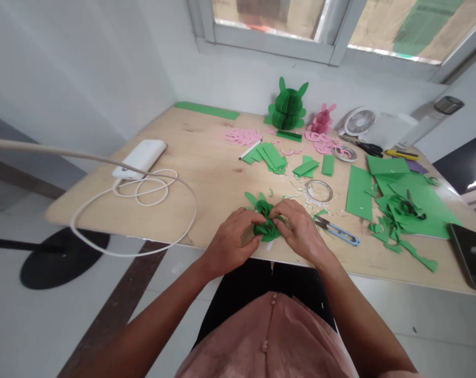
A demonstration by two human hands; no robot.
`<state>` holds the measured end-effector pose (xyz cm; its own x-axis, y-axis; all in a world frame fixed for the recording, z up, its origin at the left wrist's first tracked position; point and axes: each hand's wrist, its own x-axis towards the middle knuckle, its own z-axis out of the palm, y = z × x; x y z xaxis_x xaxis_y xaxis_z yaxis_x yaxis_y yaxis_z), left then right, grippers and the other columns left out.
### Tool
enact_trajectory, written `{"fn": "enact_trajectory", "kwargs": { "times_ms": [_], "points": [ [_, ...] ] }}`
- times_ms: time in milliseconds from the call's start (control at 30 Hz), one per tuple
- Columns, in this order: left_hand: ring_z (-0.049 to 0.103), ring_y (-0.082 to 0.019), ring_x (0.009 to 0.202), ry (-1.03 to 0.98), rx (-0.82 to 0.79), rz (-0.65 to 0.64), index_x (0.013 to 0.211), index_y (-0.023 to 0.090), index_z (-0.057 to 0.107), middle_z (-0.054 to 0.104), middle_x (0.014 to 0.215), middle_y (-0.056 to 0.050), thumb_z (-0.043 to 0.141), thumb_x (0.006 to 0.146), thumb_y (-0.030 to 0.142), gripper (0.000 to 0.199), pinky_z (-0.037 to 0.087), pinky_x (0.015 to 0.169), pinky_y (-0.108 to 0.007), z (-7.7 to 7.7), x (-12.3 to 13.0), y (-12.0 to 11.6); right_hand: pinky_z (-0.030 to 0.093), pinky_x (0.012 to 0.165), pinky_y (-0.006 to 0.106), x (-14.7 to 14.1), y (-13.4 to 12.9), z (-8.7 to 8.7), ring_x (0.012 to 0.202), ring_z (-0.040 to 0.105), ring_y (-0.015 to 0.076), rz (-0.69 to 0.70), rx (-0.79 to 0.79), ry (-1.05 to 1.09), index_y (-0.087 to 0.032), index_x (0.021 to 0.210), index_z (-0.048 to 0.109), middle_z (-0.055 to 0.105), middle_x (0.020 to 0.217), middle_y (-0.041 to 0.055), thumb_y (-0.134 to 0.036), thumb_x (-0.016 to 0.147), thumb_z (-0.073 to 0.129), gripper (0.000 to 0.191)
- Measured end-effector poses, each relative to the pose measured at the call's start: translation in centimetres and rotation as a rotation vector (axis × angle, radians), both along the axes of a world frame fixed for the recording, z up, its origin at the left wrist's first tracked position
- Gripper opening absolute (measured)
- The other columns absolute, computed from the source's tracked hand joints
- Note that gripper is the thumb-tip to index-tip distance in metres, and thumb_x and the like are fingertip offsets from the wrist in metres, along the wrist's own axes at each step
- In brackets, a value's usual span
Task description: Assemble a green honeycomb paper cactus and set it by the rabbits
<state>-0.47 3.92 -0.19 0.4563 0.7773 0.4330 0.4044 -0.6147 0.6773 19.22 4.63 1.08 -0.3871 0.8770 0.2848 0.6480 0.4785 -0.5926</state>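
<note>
Near the table's front edge, a small green paper rabbit with folded, fanned layers and ear-like tips is between my hands. My left hand grips its left side, thumb and fingers curved around the layers. From the right, my right hand pinches the upper right folds with thumb and fingertips. Part of the paper is hidden by my fingers. Close to my right hand lie blue-handled thread snips and a roll of tape among small paper scraps.
A finished-looking green paper rabbit and a pink one stand by the wall. Green strips, pink cutouts, black scissors and a white fan lie farther back. A power bank with a looped cable is left; a phone right.
</note>
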Motion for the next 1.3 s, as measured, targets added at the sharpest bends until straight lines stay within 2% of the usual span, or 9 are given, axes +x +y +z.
{"fn": "enact_trajectory", "kwargs": {
  "times_ms": [200, 400, 567, 767, 1300],
  "points": [
    [0.060, -0.017, 0.092, -0.082, -0.068, 0.041, 0.109, 0.019, 0.057, 0.063, 0.103, -0.005, 0.056, 0.081, 0.014, 0.028, 0.051, 0.084, -0.033, 0.0, 0.2, -0.2, 0.040, 0.081, 0.037, -0.1, -0.1, 0.2, 0.088, 0.054, 0.0223, -0.012, 0.004, -0.021, -0.020, 0.089, 0.058, 0.060, 0.089, 0.0061, -0.014, 0.089, 0.047, 0.012],
    [0.060, -0.018, 0.103, -0.006, 0.016, 0.082, 0.101, 0.020, 0.062, 0.060, 0.110, -0.007, 0.052, 0.082, 0.011, 0.023, 0.051, 0.090, -0.034, 0.6, 0.2, 0.2, 0.041, 0.080, 0.036, -0.4, -0.4, 0.2, 0.089, 0.053, 0.0222, 0.001, 0.042, -0.028, -0.021, 0.089, 0.057, 0.059, 0.089, 0.0057, -0.013, 0.090, 0.046, 0.013],
    [0.060, -0.018, 0.107, 0.071, 0.062, 0.028, 0.089, 0.019, 0.063, 0.059, 0.112, -0.008, 0.051, 0.083, 0.009, 0.017, 0.050, 0.093, -0.033, 0.9, 0.2, 0.6, 0.041, 0.079, 0.035, -0.6, -0.5, 0.2, 0.087, 0.052, 0.0220, 0.002, 0.070, -0.041, -0.021, 0.089, 0.058, 0.058, 0.087, 0.0053, -0.013, 0.090, 0.046, 0.014],
    [0.061, -0.019, 0.105, 0.105, 0.078, -0.021, 0.089, 0.019, 0.065, 0.058, 0.118, -0.009, 0.049, 0.086, 0.010, 0.018, 0.051, 0.090, -0.034, 0.5, -0.3, 1.0, 0.041, 0.078, 0.036, -0.6, -0.6, 0.4, 0.087, 0.052, 0.0222, 0.001, 0.074, -0.031, -0.020, 0.089, 0.057, 0.058, 0.087, 0.0057, -0.013, 0.091, 0.045, 0.014],
    [0.061, -0.018, 0.098, 0.086, 0.189, -0.008, 0.090, 0.019, 0.067, 0.059, 0.121, -0.011, 0.050, 0.087, 0.011, 0.019, 0.053, 0.082, -0.035, -0.1, -1.1, 0.8, 0.040, 0.079, 0.035, -0.4, -0.6, 0.1, 0.087, 0.053, 0.0211, 0.026, 0.034, 0.026, -0.022, 0.088, 0.056, 0.058, 0.088, 0.0046, -0.014, 0.090, 0.046, 0.013]
  ]
}}
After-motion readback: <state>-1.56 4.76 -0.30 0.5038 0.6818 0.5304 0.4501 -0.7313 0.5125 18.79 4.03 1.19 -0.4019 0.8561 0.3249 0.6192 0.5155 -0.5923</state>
